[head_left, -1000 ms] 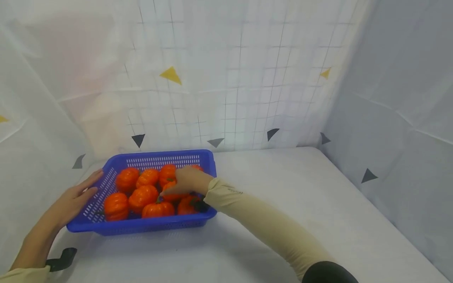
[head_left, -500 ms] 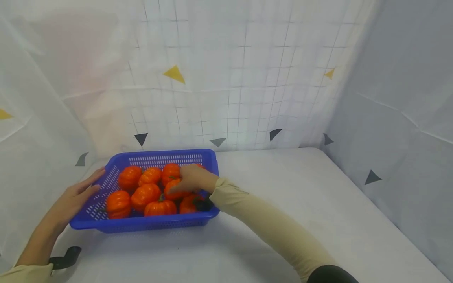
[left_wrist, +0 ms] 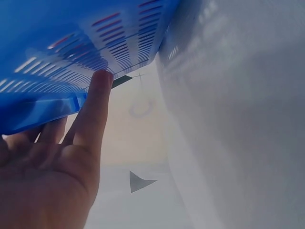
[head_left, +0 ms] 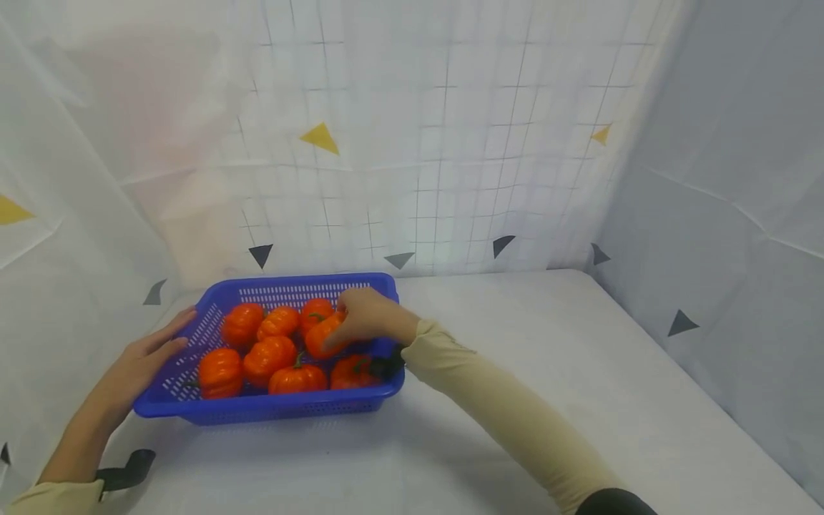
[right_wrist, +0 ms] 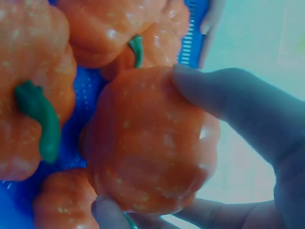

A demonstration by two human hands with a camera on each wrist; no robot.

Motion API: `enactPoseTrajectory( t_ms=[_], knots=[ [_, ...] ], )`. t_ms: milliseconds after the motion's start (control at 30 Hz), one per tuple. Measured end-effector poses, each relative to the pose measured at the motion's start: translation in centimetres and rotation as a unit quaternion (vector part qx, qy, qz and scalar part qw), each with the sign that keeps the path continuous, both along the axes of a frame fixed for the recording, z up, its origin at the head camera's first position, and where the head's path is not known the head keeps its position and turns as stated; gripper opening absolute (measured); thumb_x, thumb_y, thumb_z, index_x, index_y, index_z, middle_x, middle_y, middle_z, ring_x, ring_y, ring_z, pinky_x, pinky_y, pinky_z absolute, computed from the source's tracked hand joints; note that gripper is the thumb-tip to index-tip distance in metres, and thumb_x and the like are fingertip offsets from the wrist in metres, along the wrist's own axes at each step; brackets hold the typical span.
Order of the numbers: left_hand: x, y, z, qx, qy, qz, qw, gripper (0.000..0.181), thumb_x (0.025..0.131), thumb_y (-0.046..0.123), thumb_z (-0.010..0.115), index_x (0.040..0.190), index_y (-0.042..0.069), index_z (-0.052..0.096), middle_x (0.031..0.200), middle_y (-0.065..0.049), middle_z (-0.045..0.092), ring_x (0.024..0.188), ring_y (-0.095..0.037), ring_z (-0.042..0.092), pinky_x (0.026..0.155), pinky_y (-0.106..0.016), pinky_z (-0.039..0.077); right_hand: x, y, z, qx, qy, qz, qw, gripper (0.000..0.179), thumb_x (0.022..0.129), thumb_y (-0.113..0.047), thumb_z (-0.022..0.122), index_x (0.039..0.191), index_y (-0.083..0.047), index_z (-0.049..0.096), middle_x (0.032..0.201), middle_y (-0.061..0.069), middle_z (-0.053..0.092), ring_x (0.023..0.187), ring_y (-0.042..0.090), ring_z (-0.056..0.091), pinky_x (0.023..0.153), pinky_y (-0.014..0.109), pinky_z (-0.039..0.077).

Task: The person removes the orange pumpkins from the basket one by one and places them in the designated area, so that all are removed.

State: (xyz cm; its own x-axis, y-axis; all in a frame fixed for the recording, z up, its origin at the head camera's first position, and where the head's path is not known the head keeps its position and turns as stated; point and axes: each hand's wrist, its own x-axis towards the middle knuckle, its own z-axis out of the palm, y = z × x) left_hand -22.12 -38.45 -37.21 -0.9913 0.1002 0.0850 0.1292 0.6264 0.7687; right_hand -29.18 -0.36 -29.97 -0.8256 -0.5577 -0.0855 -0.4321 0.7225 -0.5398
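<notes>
A blue plastic basket (head_left: 283, 409) with slotted walls holds several small orange pumpkins (head_left: 269, 360) with green stems. My right hand (head_left: 372, 316) grips one pumpkin (head_left: 325, 336) at the basket's right half, partly hiding it. In the right wrist view, the thumb presses one side of that held pumpkin (right_wrist: 152, 143) and fingertips meet the opposite side. My left hand (head_left: 134, 363) rests against the basket's left side, fingers extended along the rim. From the left wrist view, an extended finger (left_wrist: 95, 112) touches the basket's slotted outer wall (left_wrist: 107, 36).
The basket stands on a white-covered table (head_left: 515, 372), near the back wall (head_left: 412, 143) of white sheeting. A grey sheet (head_left: 727, 179) borders the right side. Dark straps (head_left: 129, 471) show at both arms.
My right hand has closed on a pumpkin and shifted it slightly right and up. The left hand stays at the basket's left side. The head view has shifted a little.
</notes>
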Motion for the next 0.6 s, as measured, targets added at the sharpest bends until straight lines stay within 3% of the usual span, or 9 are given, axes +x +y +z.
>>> enactPoseTrajectory(
  t_ms=[133, 367, 600],
  knots=[
    [-0.2, -0.1, -0.1, -0.003, -0.01, 0.006, 0.9999, 0.066, 0.112, 0.046, 0.04, 0.167, 0.018, 0.017, 0.171, -0.021, 0.003, 0.148, -0.062, 0.001, 0.099, -0.09, 0.009, -0.2, 0.9, 0.3, -0.003, 0.009, 0.006, 0.9999, 0.059, 0.075, -0.043, 0.093, 0.113, -0.011, 0.062, 0.098, 0.0, 0.065, 0.09, 0.018, 0.06, 0.076, 0.028, 0.053],
    [-0.2, -0.1, -0.1, 0.0, -0.007, 0.003, 1.0, 0.065, 0.112, 0.045, 0.039, 0.167, 0.018, 0.017, 0.171, -0.021, 0.003, 0.148, -0.062, 0.003, 0.099, -0.09, 0.011, -0.4, 2.1, 0.0, -0.026, 0.013, 0.013, 0.9995, 0.066, 0.075, -0.041, 0.094, 0.122, -0.014, 0.056, 0.109, 0.0, 0.064, 0.097, 0.017, 0.061, 0.087, 0.031, 0.054],
    [-0.1, -0.2, -0.2, 0.013, -0.009, 0.0, 0.9999, 0.065, 0.112, 0.044, 0.04, 0.166, 0.017, 0.018, 0.171, -0.021, 0.002, 0.149, -0.06, 0.001, 0.101, -0.089, 0.008, -0.1, 3.4, 0.3, -0.059, 0.015, 0.013, 0.9981, 0.087, 0.077, -0.039, 0.092, 0.149, -0.012, 0.05, 0.14, 0.006, 0.059, 0.12, 0.021, 0.057, 0.107, 0.043, 0.048]
  ],
)
